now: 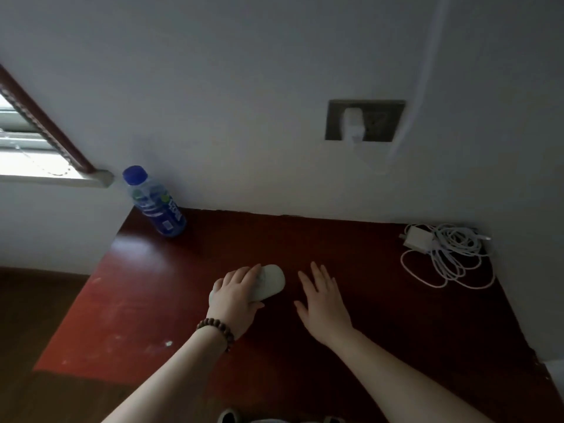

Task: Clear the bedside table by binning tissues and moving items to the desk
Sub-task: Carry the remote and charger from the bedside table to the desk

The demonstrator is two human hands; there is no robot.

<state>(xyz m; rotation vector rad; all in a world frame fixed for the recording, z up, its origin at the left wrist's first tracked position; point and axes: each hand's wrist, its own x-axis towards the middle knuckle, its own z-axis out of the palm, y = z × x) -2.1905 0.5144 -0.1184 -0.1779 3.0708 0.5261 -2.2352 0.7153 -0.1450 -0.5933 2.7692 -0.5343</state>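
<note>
Left hand [236, 296] lies over a pale rounded case [270, 282], fingers curled round its near end, thumb on the right side; looks like a grasp, though whether it's lifting or setting down I can't tell. Right hand [323, 297] is flat and relaxed, fingers straight, holding nothing, just beside the case w/ a gap between. A beaded bracelet [217, 329] sits on the left wrist.

Both hands are over a dark red-brown table [351, 239] against the wall; can't say for sure if it's the bedside table or the desk. The case is about mid-table, near the front.

Handling, my guess: the case looks hard-shelled, smooth, light. Prob slippery, so wrap across the narrow width rather than pinch an end. One hand is enough.

Further out: a water bottle [155, 203] w/ blue cap and label stands at the back-left corner, near the wall. Likely heavier if full; take it round the middle, below the cap. At the back-right corner a white charger [418, 238] lies on its loose coiled cable [451, 261]. The cable is floppy and will trail, so gather the loops and brick together.

On the wall above, a socket plate [364, 120] has a white plug in it. No tissues in view.
</note>
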